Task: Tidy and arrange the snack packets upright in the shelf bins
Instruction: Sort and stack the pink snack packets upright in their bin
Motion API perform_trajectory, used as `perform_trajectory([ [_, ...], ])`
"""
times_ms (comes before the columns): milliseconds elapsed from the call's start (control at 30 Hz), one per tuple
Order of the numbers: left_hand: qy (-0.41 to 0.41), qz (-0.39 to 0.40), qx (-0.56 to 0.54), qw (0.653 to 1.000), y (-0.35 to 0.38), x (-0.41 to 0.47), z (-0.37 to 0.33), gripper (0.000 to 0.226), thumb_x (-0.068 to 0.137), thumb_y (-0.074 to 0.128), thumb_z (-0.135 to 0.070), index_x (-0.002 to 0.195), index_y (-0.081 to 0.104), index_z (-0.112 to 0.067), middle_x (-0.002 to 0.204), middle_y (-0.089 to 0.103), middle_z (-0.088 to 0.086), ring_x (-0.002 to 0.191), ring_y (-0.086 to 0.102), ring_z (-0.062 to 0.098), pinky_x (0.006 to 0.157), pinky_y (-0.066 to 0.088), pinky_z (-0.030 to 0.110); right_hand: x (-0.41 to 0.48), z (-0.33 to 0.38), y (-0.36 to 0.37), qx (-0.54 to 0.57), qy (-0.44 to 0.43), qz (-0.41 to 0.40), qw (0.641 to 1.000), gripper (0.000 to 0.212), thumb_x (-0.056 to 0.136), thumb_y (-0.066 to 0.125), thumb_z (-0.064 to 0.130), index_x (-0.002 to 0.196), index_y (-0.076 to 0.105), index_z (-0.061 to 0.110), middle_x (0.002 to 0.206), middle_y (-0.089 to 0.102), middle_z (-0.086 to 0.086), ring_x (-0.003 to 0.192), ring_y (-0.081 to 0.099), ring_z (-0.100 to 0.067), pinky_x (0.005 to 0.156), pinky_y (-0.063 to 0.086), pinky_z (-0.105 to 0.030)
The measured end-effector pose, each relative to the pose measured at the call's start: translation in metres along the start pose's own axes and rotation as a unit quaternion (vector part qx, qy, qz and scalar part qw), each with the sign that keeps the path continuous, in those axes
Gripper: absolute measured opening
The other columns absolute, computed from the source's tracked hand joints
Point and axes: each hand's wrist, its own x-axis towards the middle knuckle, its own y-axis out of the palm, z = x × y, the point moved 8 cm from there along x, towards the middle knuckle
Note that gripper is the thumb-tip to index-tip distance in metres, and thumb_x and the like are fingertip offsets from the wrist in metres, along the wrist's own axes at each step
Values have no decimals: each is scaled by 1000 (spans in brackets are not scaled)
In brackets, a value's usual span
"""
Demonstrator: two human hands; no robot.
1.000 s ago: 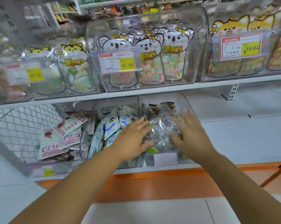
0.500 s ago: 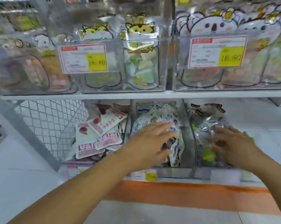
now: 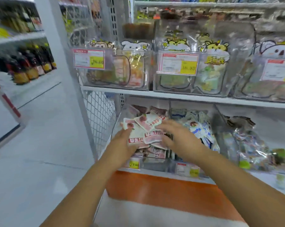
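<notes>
Your left hand (image 3: 123, 143) grips the pink-and-white snack packets (image 3: 144, 128) in the leftmost bin (image 3: 118, 125). Your right hand (image 3: 176, 138) rests open, fingers spread, on the same pile.

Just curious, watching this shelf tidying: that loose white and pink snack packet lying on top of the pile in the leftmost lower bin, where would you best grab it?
Probably by its free side edges, coming from the front and above. The white and pink snack packet lies flat and tilted on the pile, so its edges stick out clear. The left hand and right hand are already either side of the pile in that clear plastic bin.
</notes>
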Motion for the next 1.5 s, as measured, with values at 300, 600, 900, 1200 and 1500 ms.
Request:
perform_trajectory([
  [300,-31,-38,-45,998,3,35,20,82,84,75,-26,151,27,-20,136,46,-4,124,47,15,93,34,20,62,-13,42,-260,-34,79,962,86,80,62,59,148,10,51,157,27,0,142,29,-22,118,1,-50],
  [600,-25,-82,-166,982,-5,23,19,90,79,76,-7,141,27,-48,109,57,-24,96,63,2,70,46,13,68,-1,10,-107,-13,112,988,67,77,64,66,137,42,47,144,40,12,134,36,-14,110,31,-33],
  [900,-37,-36,-181,982,-1,27,18,42,88,64,-9,119,58,-37,109,62,-12,93,60,-2,69,45,5,94,-16,54,-192,-24,174,966,64,61,69,73,104,46,31,114,37,10,115,38,-18,87,39,-34],
  [1200,33,3,18,999,16,27,20,44,90,49,-40,125,60,-16,148,39,9,141,33,30,110,37,45,106,-3,31,-35,24,207,978,71,79,38,79,133,48,33,137,46,11,125,47,-14,101,41,-33],
  [1500,67,-107,48,991,-29,26,6,48,95,59,-26,142,49,-27,154,37,-4,139,39,16,113,33,30,139,-3,85,-159,-65,253,952,28,89,45,55,113,60,51,106,60,11,109,51,-18,89,43,-37],
])
